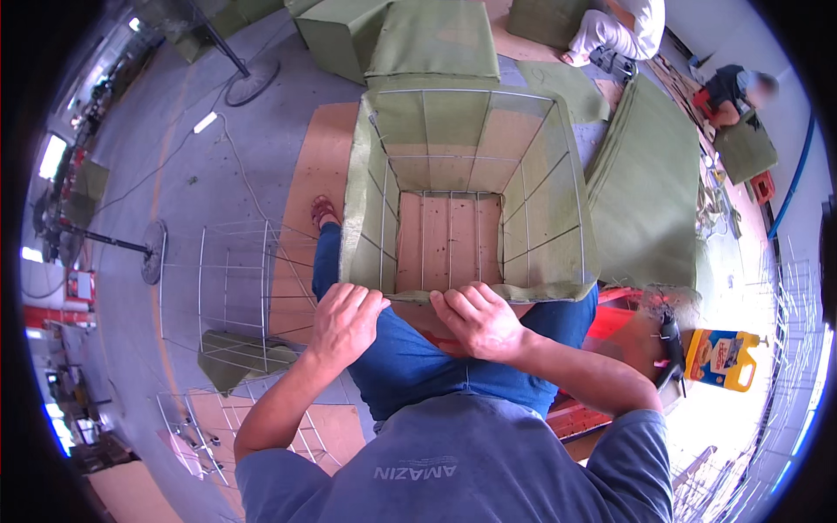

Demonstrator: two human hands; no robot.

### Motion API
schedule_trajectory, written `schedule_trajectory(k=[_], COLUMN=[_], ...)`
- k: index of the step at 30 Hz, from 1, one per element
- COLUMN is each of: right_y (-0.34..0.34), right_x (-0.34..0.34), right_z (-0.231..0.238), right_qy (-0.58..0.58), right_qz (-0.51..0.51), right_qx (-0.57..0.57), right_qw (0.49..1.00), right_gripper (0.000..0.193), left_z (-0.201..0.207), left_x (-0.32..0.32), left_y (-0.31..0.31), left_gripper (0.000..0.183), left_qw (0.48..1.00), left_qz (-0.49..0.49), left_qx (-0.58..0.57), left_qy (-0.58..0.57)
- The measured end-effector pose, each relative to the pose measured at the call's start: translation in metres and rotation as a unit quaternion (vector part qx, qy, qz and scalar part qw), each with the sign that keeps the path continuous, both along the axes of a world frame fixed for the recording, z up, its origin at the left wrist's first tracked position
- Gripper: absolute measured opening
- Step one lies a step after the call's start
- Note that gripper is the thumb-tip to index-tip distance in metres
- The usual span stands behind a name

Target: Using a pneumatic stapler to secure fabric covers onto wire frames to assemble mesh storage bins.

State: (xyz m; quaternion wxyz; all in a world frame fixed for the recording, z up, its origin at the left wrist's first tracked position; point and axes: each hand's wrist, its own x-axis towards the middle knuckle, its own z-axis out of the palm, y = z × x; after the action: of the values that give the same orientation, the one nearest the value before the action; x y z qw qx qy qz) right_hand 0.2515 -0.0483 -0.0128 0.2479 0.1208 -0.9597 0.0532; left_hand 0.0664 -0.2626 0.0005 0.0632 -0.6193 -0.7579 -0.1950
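Note:
An open-topped box of green fabric (353, 235) on a wire frame (475, 90) stands between my knees. Thin metal wires line its inner walls and cross its bottom, where a brown surface shows through. My left hand (347, 324) is closed over the left part of the near rim, fingers curled on the fabric edge. Farther right on that same rim, my right hand (481, 324) pinches the green fabric. The fabric along the near edge looks bunched between and beside my hands. My fingertips are partly hidden behind the edge.
Bare wire frames (202, 261) stand on the left, near a black round-based stand (153, 253). Green fabric sheets (649, 183) are stacked to the right. Beyond my box sit finished-looking green boxes (432, 44). A yellow jug (722, 359) is at right. Two people sit farther off.

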Motion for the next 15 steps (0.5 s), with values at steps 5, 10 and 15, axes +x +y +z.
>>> schedule_trajectory(k=[5, 10, 15], right_y=[0.003, -0.001, 0.016], right_x=[-0.002, 0.010, 0.084], right_z=[-0.002, 0.003, 0.010], right_qy=[-0.066, -0.088, -0.016], right_qz=[-0.018, -0.037, -0.194], right_qx=[0.009, -0.005, -0.045], right_qw=[0.998, 0.995, 0.980], right_gripper=[0.063, 0.047, 0.043], left_z=[0.021, -0.009, -0.006], left_x=[0.026, 0.048, 0.043], left_y=[0.029, 0.042, 0.051], left_gripper=[0.047, 0.030, 0.009], left_qw=[0.990, 0.998, 0.998], left_qz=[-0.093, -0.054, -0.053], left_qx=[-0.023, -0.026, -0.031], left_qy=[0.101, 0.024, -0.012])
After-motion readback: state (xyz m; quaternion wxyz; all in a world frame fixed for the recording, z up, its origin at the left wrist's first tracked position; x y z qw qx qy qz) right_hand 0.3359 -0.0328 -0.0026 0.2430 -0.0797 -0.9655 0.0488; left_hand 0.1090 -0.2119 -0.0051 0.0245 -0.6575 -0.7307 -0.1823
